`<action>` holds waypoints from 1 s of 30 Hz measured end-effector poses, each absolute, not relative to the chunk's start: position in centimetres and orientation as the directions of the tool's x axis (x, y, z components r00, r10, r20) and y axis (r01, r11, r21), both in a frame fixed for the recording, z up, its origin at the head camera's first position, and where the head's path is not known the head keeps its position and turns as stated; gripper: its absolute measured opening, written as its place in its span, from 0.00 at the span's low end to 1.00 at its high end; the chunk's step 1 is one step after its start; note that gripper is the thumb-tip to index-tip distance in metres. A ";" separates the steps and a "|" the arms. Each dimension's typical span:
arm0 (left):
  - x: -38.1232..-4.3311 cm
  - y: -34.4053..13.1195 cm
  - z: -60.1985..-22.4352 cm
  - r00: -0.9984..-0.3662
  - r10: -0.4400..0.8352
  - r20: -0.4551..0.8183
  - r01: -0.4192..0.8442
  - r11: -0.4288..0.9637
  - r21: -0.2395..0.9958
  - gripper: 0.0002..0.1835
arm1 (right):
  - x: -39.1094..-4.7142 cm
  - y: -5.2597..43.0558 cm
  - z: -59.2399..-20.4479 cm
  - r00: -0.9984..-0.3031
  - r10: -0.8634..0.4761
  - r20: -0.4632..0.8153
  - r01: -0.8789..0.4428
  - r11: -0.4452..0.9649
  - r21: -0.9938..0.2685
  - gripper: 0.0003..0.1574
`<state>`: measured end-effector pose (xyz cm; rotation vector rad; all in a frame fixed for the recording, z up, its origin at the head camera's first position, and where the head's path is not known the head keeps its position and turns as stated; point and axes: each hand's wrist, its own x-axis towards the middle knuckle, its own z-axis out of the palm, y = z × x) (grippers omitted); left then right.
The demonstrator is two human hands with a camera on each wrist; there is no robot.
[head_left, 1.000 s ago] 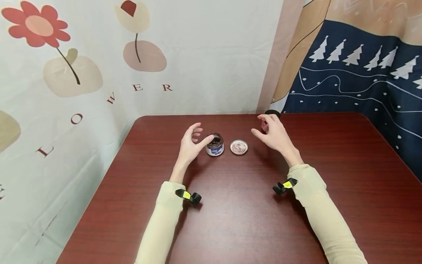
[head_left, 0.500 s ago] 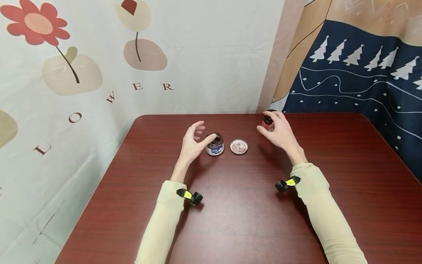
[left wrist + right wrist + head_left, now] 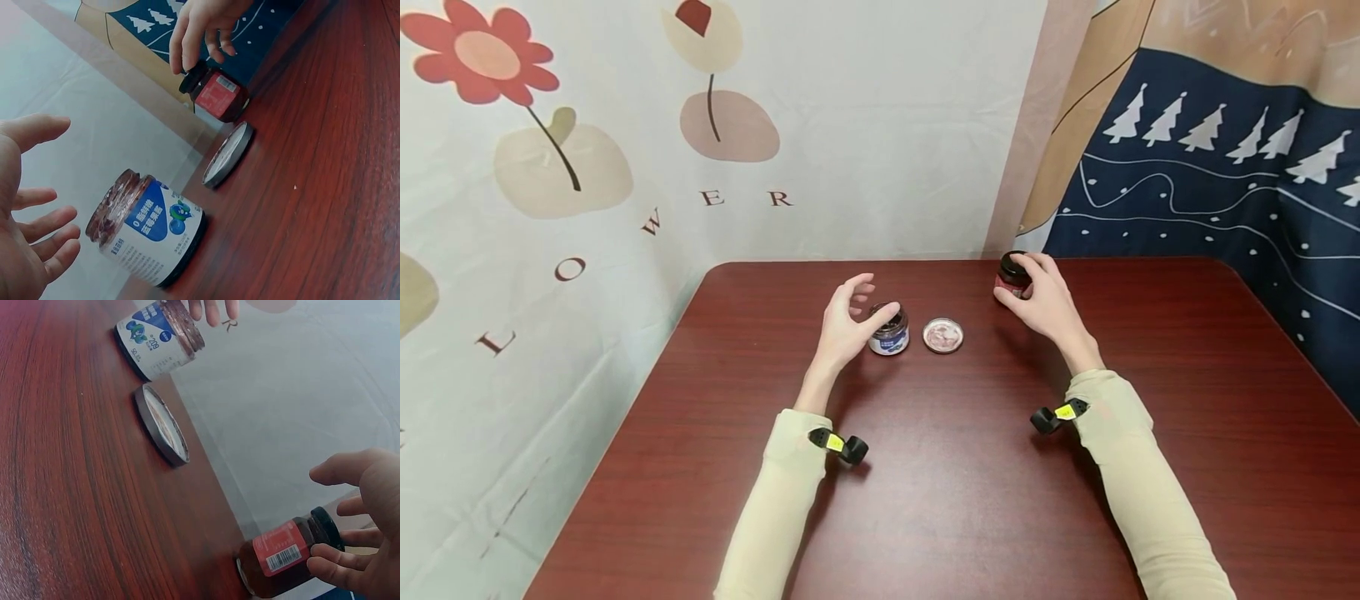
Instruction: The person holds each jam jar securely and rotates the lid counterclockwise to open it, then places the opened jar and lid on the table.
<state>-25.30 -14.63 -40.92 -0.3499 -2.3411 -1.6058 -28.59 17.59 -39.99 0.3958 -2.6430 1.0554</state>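
An uncapped glass jam jar [image 3: 890, 342] with a blue-and-white blueberry label stands on the table, dark smears around its rim. My left hand [image 3: 841, 332] is beside it, thumb and fingers spread; in the left wrist view a gap shows between the fingers and the jar [image 3: 159, 228]. The jar's lid [image 3: 943, 336] lies just right of it, smeared inner side up. At the table's far edge stands a second jar [image 3: 1011, 279] with a black lid and red label. My right hand [image 3: 1051, 307] is around its lid, thumb apart; fingertips lie close to the lid [image 3: 327, 529], contact unclear.
The dark red wooden table [image 3: 925, 500] ends at a pale wall hanging [image 3: 880, 150] with flower prints. Navy cloth [image 3: 1210, 183] with white trees hangs at the back right. A small black camera [image 3: 852, 450] sits at the left wrist, another [image 3: 1047, 419] at the right.
My right hand has shifted right and slightly back, uncovering more of the red-label jar. My left hand has edged right, towards the blueberry jar. Both jars and the loose lid stay put.
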 end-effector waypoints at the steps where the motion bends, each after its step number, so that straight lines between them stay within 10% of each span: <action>1: -25.3 -14.6 -40.9 -0.931 0.042 0.362 0.353 0.355 0.866 0.35 | -28.6 17.6 -40.0 -0.926 -0.153 0.345 -0.349 0.698 -0.626 0.39; 30: -25.4 -12.2 -40.0 -0.916 0.075 0.395 0.397 0.325 0.858 0.33 | -29.0 18.5 -40.9 -0.927 -0.145 0.346 -0.339 0.716 -0.610 0.33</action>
